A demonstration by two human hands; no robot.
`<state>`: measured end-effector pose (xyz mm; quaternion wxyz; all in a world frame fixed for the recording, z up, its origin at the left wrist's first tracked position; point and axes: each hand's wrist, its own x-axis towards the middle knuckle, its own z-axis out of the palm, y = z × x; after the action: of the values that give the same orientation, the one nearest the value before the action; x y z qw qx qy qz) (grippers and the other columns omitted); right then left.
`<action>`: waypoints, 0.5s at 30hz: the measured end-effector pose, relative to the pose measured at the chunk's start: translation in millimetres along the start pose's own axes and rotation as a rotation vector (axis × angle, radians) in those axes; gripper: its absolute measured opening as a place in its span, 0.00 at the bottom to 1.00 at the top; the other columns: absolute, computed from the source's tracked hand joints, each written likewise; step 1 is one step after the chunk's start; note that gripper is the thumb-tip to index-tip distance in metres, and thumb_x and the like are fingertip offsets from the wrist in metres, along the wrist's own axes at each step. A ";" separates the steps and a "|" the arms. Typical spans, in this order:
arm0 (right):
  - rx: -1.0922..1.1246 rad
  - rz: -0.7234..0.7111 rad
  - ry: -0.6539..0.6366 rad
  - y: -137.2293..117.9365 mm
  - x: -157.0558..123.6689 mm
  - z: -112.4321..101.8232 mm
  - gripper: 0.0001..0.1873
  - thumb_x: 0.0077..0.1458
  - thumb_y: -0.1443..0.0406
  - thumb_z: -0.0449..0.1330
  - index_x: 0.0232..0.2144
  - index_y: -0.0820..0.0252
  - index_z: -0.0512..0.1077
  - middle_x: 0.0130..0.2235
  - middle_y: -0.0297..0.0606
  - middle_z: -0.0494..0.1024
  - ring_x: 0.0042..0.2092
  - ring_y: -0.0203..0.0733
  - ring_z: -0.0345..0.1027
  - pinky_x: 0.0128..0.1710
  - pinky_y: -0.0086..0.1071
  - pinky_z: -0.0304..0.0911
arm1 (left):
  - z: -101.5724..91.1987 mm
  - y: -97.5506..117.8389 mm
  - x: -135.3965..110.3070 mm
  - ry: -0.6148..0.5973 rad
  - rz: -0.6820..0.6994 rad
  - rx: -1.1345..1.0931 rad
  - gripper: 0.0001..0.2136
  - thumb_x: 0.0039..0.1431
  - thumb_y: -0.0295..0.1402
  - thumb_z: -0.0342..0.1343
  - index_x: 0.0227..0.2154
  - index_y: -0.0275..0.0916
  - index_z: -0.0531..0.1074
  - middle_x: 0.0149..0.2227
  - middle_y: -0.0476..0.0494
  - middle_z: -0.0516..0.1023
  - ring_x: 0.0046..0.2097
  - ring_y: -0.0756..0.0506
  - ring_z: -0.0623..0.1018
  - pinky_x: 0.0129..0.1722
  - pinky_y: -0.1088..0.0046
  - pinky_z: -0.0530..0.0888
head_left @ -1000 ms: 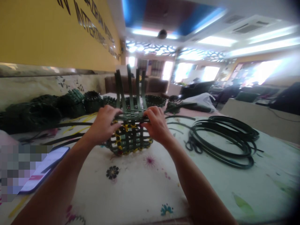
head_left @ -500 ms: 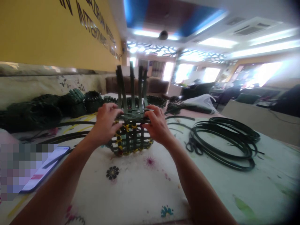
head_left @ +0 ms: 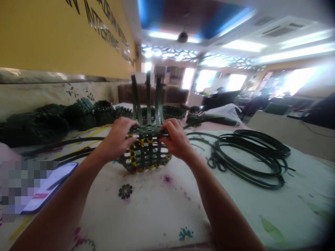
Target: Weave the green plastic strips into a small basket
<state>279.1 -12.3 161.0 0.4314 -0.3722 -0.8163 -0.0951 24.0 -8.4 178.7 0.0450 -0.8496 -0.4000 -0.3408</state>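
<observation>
Standing between the two hands, a dark green woven basket (head_left: 150, 153) is met at its upper edge from both sides. By the left hand (head_left: 117, 139), the upper left corner is grasped, with the thumb laid on the near side and the fingers curled over the top; by the right hand (head_left: 176, 137), the upper right corner is grasped in the same manner. Some fingertips are hidden by the weave, so their exact grip cannot be told.

The relation that matters most is this one: the basket is centred between the hands, neither being clearly nearer, and its woven rows are run crosswise, from one hand toward the other. Its upright strips (head_left: 148, 101) are pointed upward from the held edge, rising above both hands and fanned slightly apart. Below the hands, the corners and lower edge are bound with yellow ties (head_left: 142, 142), and the base is rested on the cloth-covered surface (head_left: 146, 216).

Outward from the left hand, loose strips (head_left: 73, 140) are spread; whether they are joined to the basket cannot be told. A phone (head_left: 56, 184) is partly covered by the left forearm. To the right of the right hand, scissors (head_left: 217, 161) are laid just beside a large coil (head_left: 274, 186). Beyond the left hand, dark woven pieces (head_left: 34, 127) are lined along the wall.
</observation>
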 end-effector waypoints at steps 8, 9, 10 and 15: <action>-0.020 -0.040 -0.020 1.0 -1.4 -0.5 0.26 0.54 0.71 0.60 0.56 0.57 0.66 0.53 0.48 0.67 0.55 0.55 0.59 0.57 0.52 0.61 | -1.1 0.5 -0.8 -0.019 -0.026 0.010 0.24 0.60 0.38 0.53 0.59 0.37 0.67 0.52 0.37 0.66 0.56 0.36 0.67 0.61 0.52 0.65; -0.023 -0.038 -0.023 0.7 -1.4 -0.5 0.24 0.54 0.71 0.60 0.54 0.57 0.67 0.52 0.48 0.68 0.54 0.54 0.59 0.56 0.51 0.61 | -2.2 1.3 -0.9 -0.026 -0.029 0.003 0.24 0.60 0.38 0.54 0.58 0.37 0.68 0.51 0.37 0.66 0.56 0.36 0.67 0.61 0.52 0.65; -0.022 -0.038 -0.026 0.4 -1.4 -0.6 0.23 0.54 0.71 0.60 0.53 0.57 0.68 0.50 0.48 0.69 0.52 0.54 0.59 0.55 0.50 0.62 | -3.1 2.2 -1.0 -0.033 -0.030 -0.005 0.23 0.60 0.38 0.54 0.57 0.38 0.68 0.51 0.37 0.66 0.56 0.36 0.67 0.61 0.52 0.65; 0.001 -0.056 -0.017 0.3 -1.6 -0.1 0.17 0.54 0.71 0.59 0.48 0.58 0.68 0.46 0.45 0.69 0.48 0.51 0.60 0.52 0.48 0.62 | -3.6 5.4 -1.4 -0.029 -0.017 0.007 0.18 0.61 0.36 0.53 0.52 0.37 0.70 0.49 0.38 0.68 0.55 0.37 0.68 0.60 0.53 0.66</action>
<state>279.9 -12.9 159.8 0.4218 -0.3495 -0.8302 -0.1036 25.2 -14.3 181.6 0.0396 -0.8508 -0.4090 -0.3275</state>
